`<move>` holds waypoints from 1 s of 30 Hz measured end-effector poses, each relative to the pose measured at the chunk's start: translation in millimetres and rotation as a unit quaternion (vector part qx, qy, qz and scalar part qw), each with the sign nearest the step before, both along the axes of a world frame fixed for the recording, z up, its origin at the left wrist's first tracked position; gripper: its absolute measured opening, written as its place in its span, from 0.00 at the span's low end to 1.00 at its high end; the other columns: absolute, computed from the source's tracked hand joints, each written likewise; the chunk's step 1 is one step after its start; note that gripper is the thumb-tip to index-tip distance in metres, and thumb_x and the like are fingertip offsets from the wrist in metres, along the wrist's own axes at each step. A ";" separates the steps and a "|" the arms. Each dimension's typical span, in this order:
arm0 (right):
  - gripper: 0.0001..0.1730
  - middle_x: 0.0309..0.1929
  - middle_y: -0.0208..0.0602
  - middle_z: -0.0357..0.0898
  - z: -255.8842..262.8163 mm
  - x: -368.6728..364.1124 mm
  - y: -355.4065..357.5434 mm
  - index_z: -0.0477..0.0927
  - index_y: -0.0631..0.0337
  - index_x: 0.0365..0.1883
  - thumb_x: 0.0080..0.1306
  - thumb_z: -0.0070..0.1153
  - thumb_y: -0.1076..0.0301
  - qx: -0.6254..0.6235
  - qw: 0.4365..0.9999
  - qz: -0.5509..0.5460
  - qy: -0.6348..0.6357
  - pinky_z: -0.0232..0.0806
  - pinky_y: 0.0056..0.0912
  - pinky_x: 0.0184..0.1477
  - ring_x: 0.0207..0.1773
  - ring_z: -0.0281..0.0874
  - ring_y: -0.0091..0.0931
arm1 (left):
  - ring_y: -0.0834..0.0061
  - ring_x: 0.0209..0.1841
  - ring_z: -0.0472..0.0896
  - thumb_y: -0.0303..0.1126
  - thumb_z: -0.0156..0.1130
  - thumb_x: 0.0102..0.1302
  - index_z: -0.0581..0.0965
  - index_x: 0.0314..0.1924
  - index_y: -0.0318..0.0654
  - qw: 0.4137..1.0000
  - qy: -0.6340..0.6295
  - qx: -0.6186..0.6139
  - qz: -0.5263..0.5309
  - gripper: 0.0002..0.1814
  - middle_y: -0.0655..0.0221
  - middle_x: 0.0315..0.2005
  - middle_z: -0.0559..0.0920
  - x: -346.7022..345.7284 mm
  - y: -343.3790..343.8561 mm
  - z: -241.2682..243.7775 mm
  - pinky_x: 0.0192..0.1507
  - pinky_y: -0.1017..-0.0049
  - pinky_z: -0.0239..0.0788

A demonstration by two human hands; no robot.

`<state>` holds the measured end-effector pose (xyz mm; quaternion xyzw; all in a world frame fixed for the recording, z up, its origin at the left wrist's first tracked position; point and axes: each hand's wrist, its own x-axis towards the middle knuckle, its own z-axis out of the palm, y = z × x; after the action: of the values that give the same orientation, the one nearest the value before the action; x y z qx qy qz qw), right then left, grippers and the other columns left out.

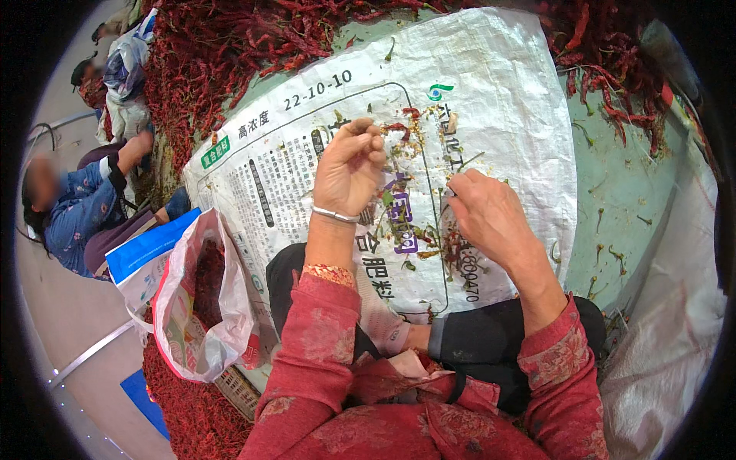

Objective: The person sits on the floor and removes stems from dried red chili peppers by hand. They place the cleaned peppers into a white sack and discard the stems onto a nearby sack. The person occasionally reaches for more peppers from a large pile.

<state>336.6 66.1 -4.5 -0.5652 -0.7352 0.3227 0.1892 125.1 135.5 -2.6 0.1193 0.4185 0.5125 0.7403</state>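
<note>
My left hand (349,167), with a silver bangle on its wrist, is raised palm up over a printed white woven sack (506,63) laid flat. Its fingers are curled in and nothing shows between them. To its right, my right hand (489,213) is turned knuckles up with thumb and fingertips pinched together. A small dark bit shows at those fingertips, but whether they grip it is unclear. Between and below both hands lie pale seeds (407,150), green stems (409,265) and pieces of red dried chili (397,129) on the sack.
Heaps of dried red chilies (201,69) border the sack at the back and left. At my left stands an open white bag (167,322) with red contents. Loose stems (615,256) litter the floor at right, beside a pale sack (661,345). A person (86,207) sits at far left.
</note>
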 end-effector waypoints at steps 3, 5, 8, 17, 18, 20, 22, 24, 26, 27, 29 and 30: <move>0.04 0.29 0.45 0.74 2.1 0.5 0.8 0.74 0.64 0.27 0.57 0.50 0.72 -0.001 1.000 0.001 -0.004 0.70 0.44 0.35 0.33 0.77 0.44 | 0.82 0.26 0.71 0.25 0.62 0.60 0.76 0.40 0.32 0.935 0.342 0.031 -0.094 0.08 0.71 0.27 0.77 16.6 6.6 0.1 0.30 0.83 0.65; 0.04 0.29 0.45 0.74 2.3 -0.7 0.7 0.74 0.64 0.26 0.56 0.50 0.73 0.000 1.000 0.002 0.001 0.70 0.44 0.35 0.32 0.77 0.44 | 0.83 0.25 0.72 0.30 0.68 0.57 0.78 0.34 0.34 0.843 0.515 0.115 -0.108 0.09 0.74 0.23 0.78 24.7 6.0 -17.7 0.28 0.82 0.66; 0.04 0.29 0.46 0.74 -0.9 0.7 -0.8 0.74 0.64 0.26 0.56 0.49 0.73 -0.004 1.000 -0.002 -0.004 0.70 0.45 0.35 0.32 0.77 0.44 | 0.77 0.27 0.75 0.29 0.68 0.54 0.76 0.32 0.33 0.723 0.652 0.187 -0.132 0.10 0.68 0.24 0.78 37.0 6.1 -28.2 0.30 0.76 0.67; 0.04 0.28 0.47 0.74 0.4 0.9 0.1 0.74 0.65 0.26 0.55 0.49 0.74 0.002 1.000 0.002 0.001 0.71 0.45 0.35 0.32 0.77 0.44 | 0.61 0.28 0.76 0.28 0.62 0.57 0.75 0.32 0.32 0.692 0.675 0.222 -0.131 0.07 0.56 0.27 0.78 31.6 11.5 -36.8 0.34 0.63 0.67; 0.04 0.28 0.47 0.74 1.4 -0.9 0.0 0.74 0.65 0.26 0.55 0.49 0.74 0.008 1.000 0.006 0.007 0.71 0.45 0.35 0.32 0.77 0.44 | 0.70 0.26 0.75 0.30 0.61 0.60 0.76 0.32 0.32 0.729 0.646 0.200 -0.105 0.07 0.61 0.25 0.78 19.7 13.9 -38.6 0.31 0.69 0.67; 0.04 0.28 0.47 0.74 -1.5 3.1 -0.6 0.74 0.65 0.26 0.55 0.48 0.74 0.011 1.000 -0.002 0.003 0.71 0.45 0.35 0.32 0.77 0.44 | 0.79 0.23 0.67 0.30 0.57 0.66 0.75 0.36 0.33 0.968 0.236 0.036 -0.081 0.07 0.68 0.27 0.76 5.4 19.1 -22.8 0.26 0.80 0.61; 0.04 0.28 0.47 0.74 0.0 1.1 -1.3 0.74 0.65 0.26 0.56 0.48 0.75 0.012 1.000 0.002 0.009 0.71 0.45 0.35 0.32 0.77 0.45 | 0.80 0.24 0.64 0.31 0.54 0.69 0.73 0.39 0.31 0.998 -0.050 0.032 -0.011 0.08 0.69 0.28 0.74 -11.4 12.6 -9.6 0.25 0.84 0.58; 0.04 0.28 0.48 0.74 -1.2 2.0 -1.2 0.74 0.66 0.26 0.56 0.48 0.75 0.008 1.000 0.002 0.007 0.71 0.45 0.35 0.32 0.77 0.45 | 0.80 0.28 0.63 0.31 0.52 0.71 0.71 0.37 0.28 0.985 -0.167 0.004 0.034 0.11 0.68 0.30 0.70 -7.6 2.0 10.8 0.25 0.84 0.58; 0.04 0.28 0.48 0.74 -0.8 2.6 -0.3 0.74 0.66 0.26 0.56 0.48 0.74 0.007 1.000 -0.001 0.011 0.70 0.45 0.35 0.32 0.77 0.45 | 0.81 0.28 0.62 0.30 0.50 0.72 0.69 0.38 0.28 0.963 -0.262 -0.012 0.058 0.10 0.67 0.31 0.68 -5.6 -4.3 17.1 0.24 0.83 0.58; 0.04 0.28 0.48 0.74 -0.8 2.1 -1.1 0.74 0.66 0.26 0.56 0.48 0.74 0.005 1.000 -0.001 0.012 0.70 0.45 0.35 0.32 0.77 0.45 | 0.81 0.28 0.62 0.30 0.49 0.72 0.69 0.38 0.28 0.948 -0.310 -0.022 0.072 0.10 0.67 0.32 0.67 -5.1 -7.6 18.3 0.24 0.83 0.58; 0.04 0.29 0.48 0.74 0.3 1.3 -1.1 0.74 0.66 0.26 0.56 0.48 0.74 0.005 1.000 -0.001 0.017 0.70 0.46 0.35 0.32 0.77 0.45 | 0.81 0.28 0.63 0.27 0.51 0.69 0.67 0.37 0.29 0.925 -0.372 -0.019 0.067 0.07 0.67 0.32 0.66 -2.8 -9.3 16.2 0.25 0.83 0.60; 0.05 0.29 0.48 0.74 0.6 0.5 -0.8 0.74 0.66 0.26 0.56 0.48 0.74 0.005 1.000 0.001 0.020 0.70 0.46 0.35 0.32 0.77 0.45 | 0.81 0.29 0.63 0.26 0.52 0.67 0.67 0.36 0.29 0.916 -0.397 -0.004 0.060 0.06 0.68 0.31 0.66 -2.5 -10.4 12.0 0.25 0.83 0.60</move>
<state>337.1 65.3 -3.9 -0.5573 -0.7333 0.3301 0.2065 122.6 125.0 9.4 -0.1217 0.0989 0.5592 0.8140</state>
